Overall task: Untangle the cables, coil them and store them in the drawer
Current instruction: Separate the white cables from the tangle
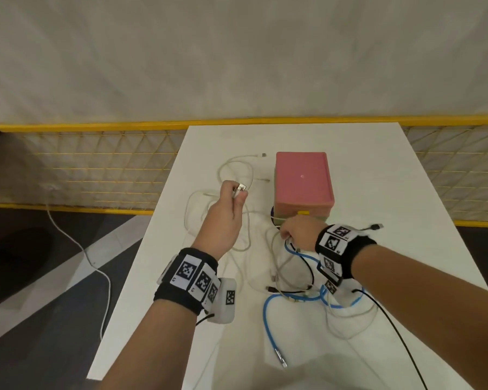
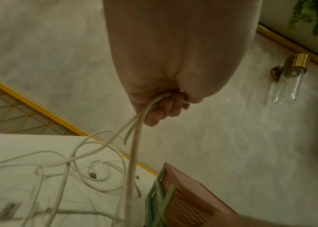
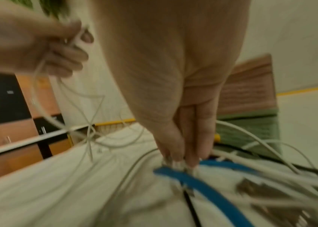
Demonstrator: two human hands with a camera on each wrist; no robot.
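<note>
Nearest the head camera: two forearms with marker-covered wristbands [image 1: 187, 277], reaching over a white table [image 1: 406, 192]. Left hand [image 1: 225, 215] raised above the table, fingers curled, pinching a white cable [image 1: 247, 220] just behind its metal plug [image 1: 241, 188]; plug pointing away and to the right, toward the pink drawer box [image 1: 303, 182]. Cable hanging down from the fist and trailing in loose loops over the table's left half, long axis running roughly toward the body. Right hand [image 1: 296, 230] low, just in front of the box's yellow handle [image 1: 303, 212], fingers together and pointing down into the tangle [image 1: 293, 266] of white, black and blue cable [image 1: 268, 313]; whether pinching a strand, cannot tell. Blue cable looping toward the near edge, its metal tip [image 1: 281, 358] aimed at the body. Black plug [image 1: 376, 227] lying right of the wrist.

Left wrist view only: several white strands [image 2: 134, 138] leaving the closed fist together, green frame [image 2: 157, 190] under the box, a glass wall lamp [image 2: 288, 79]. Right wrist view, blurred: straight fingertips [image 3: 177, 159] touching the table beside the blue cable [image 3: 199, 181].
</note>
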